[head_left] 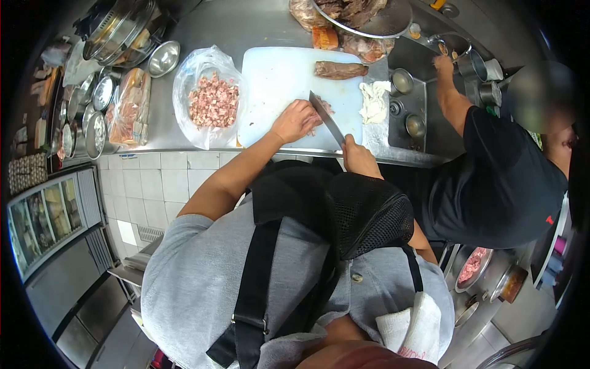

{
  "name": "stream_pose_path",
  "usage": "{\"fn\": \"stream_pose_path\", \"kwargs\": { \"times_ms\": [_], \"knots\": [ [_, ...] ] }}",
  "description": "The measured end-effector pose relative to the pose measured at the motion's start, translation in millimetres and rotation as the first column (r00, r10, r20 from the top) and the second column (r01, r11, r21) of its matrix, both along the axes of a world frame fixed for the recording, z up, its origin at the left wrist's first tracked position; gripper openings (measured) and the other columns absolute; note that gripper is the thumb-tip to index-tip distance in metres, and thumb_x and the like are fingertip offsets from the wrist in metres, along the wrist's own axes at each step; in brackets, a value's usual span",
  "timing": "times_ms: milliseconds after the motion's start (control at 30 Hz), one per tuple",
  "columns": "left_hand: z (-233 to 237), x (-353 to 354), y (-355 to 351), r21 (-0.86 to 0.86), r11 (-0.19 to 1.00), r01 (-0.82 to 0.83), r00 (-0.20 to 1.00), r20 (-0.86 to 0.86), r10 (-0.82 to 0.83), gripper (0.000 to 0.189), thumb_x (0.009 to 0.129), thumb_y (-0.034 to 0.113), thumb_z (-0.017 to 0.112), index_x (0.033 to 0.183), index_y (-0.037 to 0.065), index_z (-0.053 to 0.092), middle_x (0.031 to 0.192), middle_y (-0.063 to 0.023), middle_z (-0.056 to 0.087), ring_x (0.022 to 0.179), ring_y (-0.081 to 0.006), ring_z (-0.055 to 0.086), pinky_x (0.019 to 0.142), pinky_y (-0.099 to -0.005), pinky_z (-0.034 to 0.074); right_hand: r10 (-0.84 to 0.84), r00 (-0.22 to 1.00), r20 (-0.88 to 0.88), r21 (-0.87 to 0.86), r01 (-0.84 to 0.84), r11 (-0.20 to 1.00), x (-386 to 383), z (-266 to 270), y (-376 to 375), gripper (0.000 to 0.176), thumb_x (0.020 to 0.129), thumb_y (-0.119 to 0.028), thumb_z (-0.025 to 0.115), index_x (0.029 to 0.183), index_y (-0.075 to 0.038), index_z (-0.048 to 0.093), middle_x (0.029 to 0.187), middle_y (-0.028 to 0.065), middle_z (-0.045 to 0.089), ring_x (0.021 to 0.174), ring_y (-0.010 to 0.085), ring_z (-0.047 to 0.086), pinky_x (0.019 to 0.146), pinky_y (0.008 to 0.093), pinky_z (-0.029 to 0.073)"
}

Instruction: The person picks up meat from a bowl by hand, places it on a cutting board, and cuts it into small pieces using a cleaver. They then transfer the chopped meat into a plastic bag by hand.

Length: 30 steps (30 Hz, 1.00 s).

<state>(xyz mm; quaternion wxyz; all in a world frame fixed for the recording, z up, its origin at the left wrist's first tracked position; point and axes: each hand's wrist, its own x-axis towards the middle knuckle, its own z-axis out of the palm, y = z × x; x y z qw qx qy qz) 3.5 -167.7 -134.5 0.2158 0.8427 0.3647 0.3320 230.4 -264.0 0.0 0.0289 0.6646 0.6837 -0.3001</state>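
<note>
A white cutting board (276, 77) lies on the steel counter. My right hand (361, 155) grips a kitchen knife (328, 120) by its handle, with the blade slanting across the board. Beside the blade, my left hand (294, 122) is closed, its curled fingers pressing on a piece of meat (322, 107) that they partly hide. A long brownish piece of meat (340, 70) rests at the board's far right. To the left stands a container lined with a clear plastic bag (207, 56), holding diced pink meat (213, 103). A crumpled white cloth (373, 102) sits against the board's right edge.
Bagged meat (131, 111) and several metal bowls (163, 59) stand at the left. Behind the board is a large bowl of dark meat (362, 13). On the right, a co-worker in a black shirt (491, 178) reaches over the sink (424, 123).
</note>
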Motion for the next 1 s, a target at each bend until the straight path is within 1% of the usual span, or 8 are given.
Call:
{"fn": "stream_pose_path", "kwargs": {
  "times_ms": [133, 233, 333, 400, 600, 833, 933, 1000],
  "knots": [
    [-2.5, 0.5, -1.9, -0.020, 1.000, -0.020, 0.998, 0.056, 0.021, 0.018, 0.092, 0.013, 0.074, 0.105, 0.004, 0.064, 0.114, -0.0153, 0.061, 0.111, -0.0368, 0.059, 0.097, -0.0451, 0.050, -0.026, 1.000, 0.001, -0.029, 0.026, 0.999, -2.8, -31.7, -5.1, 0.021, 0.106, -0.016, 0.049, 0.118, 0.002, 0.050, 0.089, 0.0337, 0.072, 0.089, 0.0546, 0.071, 0.080, 0.0641, 0.054],
    [-4.1, -1.9, 1.0, -0.017, 1.000, 0.002, 0.999, 0.035, -0.002, 0.020, 0.090, 0.015, 0.074, 0.106, 0.005, 0.065, 0.114, -0.0122, 0.061, 0.111, -0.0328, 0.059, 0.099, -0.0428, 0.050, -0.017, 0.995, -0.102, 0.124, 0.030, 0.992, -11.0, -77.1, 16.5, 0.022, 0.108, -0.018, 0.048, 0.118, 0.002, 0.050, 0.089, 0.0337, 0.071, 0.088, 0.0547, 0.070, 0.080, 0.0641, 0.054],
    [0.7, -2.8, -3.8, -0.011, 0.998, 0.059, 0.997, 0.051, -0.058, 0.021, 0.091, 0.012, 0.074, 0.105, 0.003, 0.063, 0.114, -0.0164, 0.061, 0.110, -0.0374, 0.059, 0.098, -0.0450, 0.050, -0.043, 0.993, -0.109, 0.127, 0.056, 0.990, -12.8, -71.1, 22.2, 0.023, 0.108, -0.019, 0.048, 0.118, 0.002, 0.050, 0.087, 0.0333, 0.071, 0.087, 0.0547, 0.070, 0.079, 0.0637, 0.054],
    [19.6, -2.1, -10.0, 0.000, 0.998, -0.070, 0.987, 0.144, 0.069, 0.023, 0.089, 0.011, 0.073, 0.108, 0.003, 0.062, 0.115, -0.0164, 0.060, 0.111, -0.0384, 0.058, 0.099, -0.0455, 0.050, 0.024, 0.994, -0.110, 0.138, -0.009, 0.990, -10.3, -53.0, 27.2, 0.024, 0.108, -0.021, 0.049, 0.118, 0.001, 0.050, 0.087, 0.0333, 0.071, 0.088, 0.0552, 0.070, 0.078, 0.0637, 0.054],
    [-2.7, -7.8, -6.0, 0.010, 1.000, 0.019, 0.998, 0.063, -0.020, 0.026, 0.087, 0.007, 0.072, 0.111, 0.003, 0.064, 0.116, -0.0151, 0.060, 0.113, -0.0373, 0.058, 0.101, -0.0449, 0.049, 0.009, 1.000, -0.015, 0.029, -0.008, 1.000, -4.6, -5.2, -3.1, 0.022, 0.108, -0.020, 0.050, 0.117, 0.000, 0.049, 0.086, 0.0341, 0.071, 0.084, 0.0551, 0.070, 0.076, 0.0644, 0.053],
    [-2.4, -11.5, -0.2, 0.050, 0.997, 0.057, 0.996, 0.067, -0.060, 0.023, 0.086, 0.010, 0.075, 0.107, 0.003, 0.067, 0.116, -0.0138, 0.060, 0.113, -0.0359, 0.058, 0.101, -0.0446, 0.049, -0.023, 0.992, -0.121, 0.170, 0.044, 0.984, -25.7, -67.1, 24.5, 0.024, 0.108, -0.022, 0.050, 0.116, 0.001, 0.052, 0.087, 0.0348, 0.070, 0.086, 0.0554, 0.069, 0.076, 0.0646, 0.053],
    [10.4, -6.4, -13.2, 0.033, 0.999, 0.025, 0.996, 0.080, -0.028, 0.023, 0.085, 0.015, 0.076, 0.103, 0.005, 0.066, 0.115, -0.0125, 0.060, 0.114, -0.0352, 0.057, 0.101, -0.0443, 0.049, -0.011, 0.991, -0.131, 0.161, 0.032, 0.986, -22.5, -68.0, 24.9, 0.025, 0.109, -0.022, 0.050, 0.115, 0.002, 0.052, 0.087, 0.0344, 0.071, 0.085, 0.0553, 0.070, 0.076, 0.0645, 0.053],
    [20.8, -9.0, -16.5, 0.062, 0.994, -0.088, 0.996, 0.014, 0.088, 0.033, 0.085, 0.016, 0.080, 0.109, 0.004, 0.062, 0.117, -0.0147, 0.060, 0.114, -0.0363, 0.057, 0.100, -0.0441, 0.049, -0.009, 0.991, -0.135, 0.162, 0.031, 0.986, -21.4, -67.8, 26.3, 0.025, 0.109, -0.023, 0.050, 0.115, 0.002, 0.052, 0.087, 0.0343, 0.071, 0.085, 0.0552, 0.070, 0.076, 0.0646, 0.053]
  ]
}}
